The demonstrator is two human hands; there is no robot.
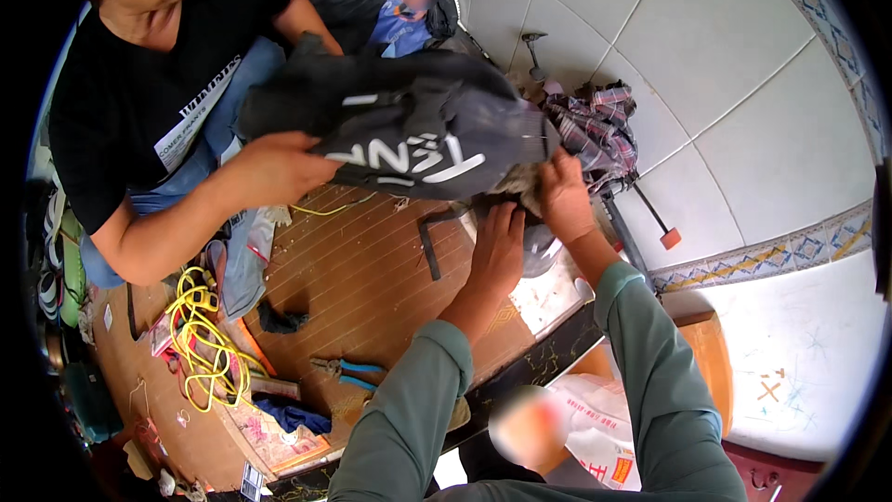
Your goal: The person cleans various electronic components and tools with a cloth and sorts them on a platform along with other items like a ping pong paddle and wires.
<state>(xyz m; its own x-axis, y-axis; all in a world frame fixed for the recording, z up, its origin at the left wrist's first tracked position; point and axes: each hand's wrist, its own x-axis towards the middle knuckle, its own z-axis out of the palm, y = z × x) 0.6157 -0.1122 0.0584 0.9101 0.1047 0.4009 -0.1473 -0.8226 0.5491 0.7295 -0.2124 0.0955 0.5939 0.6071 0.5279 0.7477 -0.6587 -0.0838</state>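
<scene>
A dark garment with large white lettering, partly blurred, stretches across the middle, with a co-worker's hand on its left part. At its ribbed right end, my right hand curls its fingers on a bunched grey-brown fabric. My left hand lies just below, fingers pointing up against something dark. Whether those fingers grip it is hidden. Between my wrists shows a grey, rounded thing with a white mark, mostly covered by my hands.
A brown slatted mat covers the raised surface. Pliers with blue handles and a coiled yellow cord lie on it. Plaid cloth and a hammer are by the tiled wall. The co-worker sits at left.
</scene>
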